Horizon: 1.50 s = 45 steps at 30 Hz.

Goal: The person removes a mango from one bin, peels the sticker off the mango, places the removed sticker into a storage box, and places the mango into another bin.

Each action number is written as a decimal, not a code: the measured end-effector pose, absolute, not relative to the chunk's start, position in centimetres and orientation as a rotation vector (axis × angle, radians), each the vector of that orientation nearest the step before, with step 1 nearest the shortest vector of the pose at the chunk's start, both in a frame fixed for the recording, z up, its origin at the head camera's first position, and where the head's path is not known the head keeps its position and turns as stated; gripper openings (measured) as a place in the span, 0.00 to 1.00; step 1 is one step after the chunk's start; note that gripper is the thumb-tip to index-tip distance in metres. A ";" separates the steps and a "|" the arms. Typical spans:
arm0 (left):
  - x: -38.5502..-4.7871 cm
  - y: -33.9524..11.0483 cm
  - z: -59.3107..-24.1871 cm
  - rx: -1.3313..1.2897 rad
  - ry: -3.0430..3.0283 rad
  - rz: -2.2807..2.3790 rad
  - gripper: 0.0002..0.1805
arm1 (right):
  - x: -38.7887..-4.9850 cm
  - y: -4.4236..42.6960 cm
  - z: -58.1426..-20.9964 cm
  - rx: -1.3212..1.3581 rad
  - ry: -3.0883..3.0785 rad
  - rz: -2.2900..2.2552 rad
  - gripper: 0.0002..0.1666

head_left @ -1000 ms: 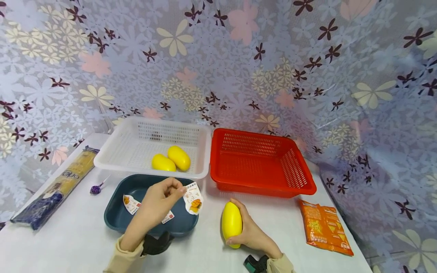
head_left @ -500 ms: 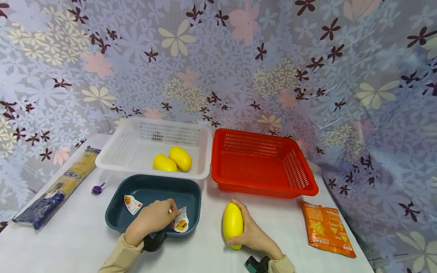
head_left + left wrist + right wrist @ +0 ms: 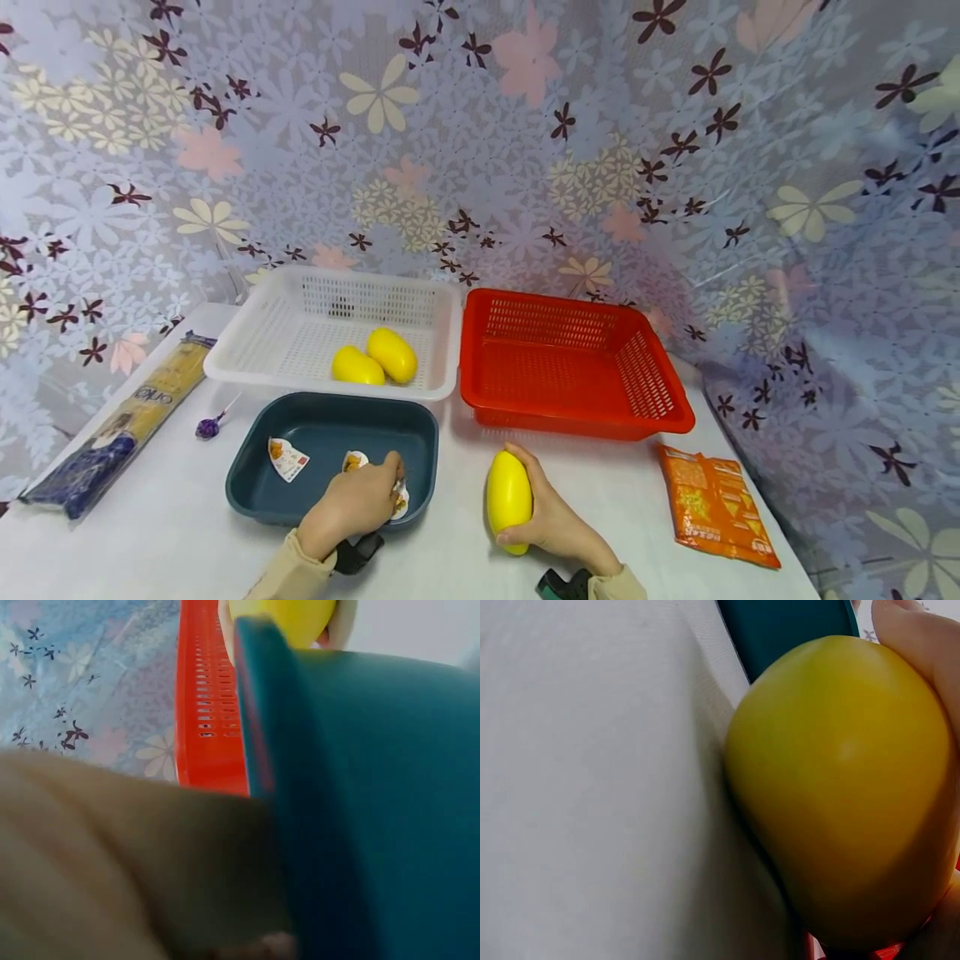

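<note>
My right hand (image 3: pixel 551 517) holds a smooth yellow mango (image 3: pixel 508 500) on the white table, fingers curled round its far end and thumb at its near end. In the right wrist view the mango (image 3: pixel 840 787) fills much of the picture. My left hand (image 3: pixel 358 500) reaches down into the dark teal tray (image 3: pixel 258 492), its fingertips at a mango-printed paper sticker (image 3: pixel 401 502) on the right side. Whether they pinch it is hidden. A second sticker (image 3: pixel 355 460) shows just beyond that hand, and a third sticker (image 3: pixel 287 459) lies at the tray's left.
Behind the tray stands a white basket (image 3: pixel 262 333) with two mangoes (image 3: pixel 392 354) inside. A red basket (image 3: pixel 558 417) stands to its right. An orange snack packet (image 3: pixel 716 504) lies far right. Leftward are a purple lollipop (image 3: pixel 207 427) and a long pasta packet (image 3: pixel 131 425).
My left hand has lowered the sticker from above the tray's right edge into the tray, then shifted right over it, uncovering another sticker. My right hand and its mango have stayed put.
</note>
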State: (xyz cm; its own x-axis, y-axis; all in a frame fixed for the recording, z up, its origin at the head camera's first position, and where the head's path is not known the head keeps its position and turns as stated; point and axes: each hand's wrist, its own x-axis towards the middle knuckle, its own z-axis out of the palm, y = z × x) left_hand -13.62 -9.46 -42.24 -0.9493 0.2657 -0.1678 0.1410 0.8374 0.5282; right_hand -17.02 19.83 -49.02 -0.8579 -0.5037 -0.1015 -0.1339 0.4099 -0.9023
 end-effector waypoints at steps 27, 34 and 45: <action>-15.3 -18.3 -38.9 0.031 3.192 1.364 0.25 | -17.2 19.8 -49.4 -0.591 2.353 -1.409 0.70; -15.9 -24.2 -38.5 -0.255 3.240 1.453 0.33 | -17.1 19.8 -49.2 -0.570 2.358 -1.414 0.70; -18.2 -30.9 -42.3 -0.224 2.920 1.662 0.50 | -17.0 19.8 -49.2 -0.575 2.341 -1.414 0.70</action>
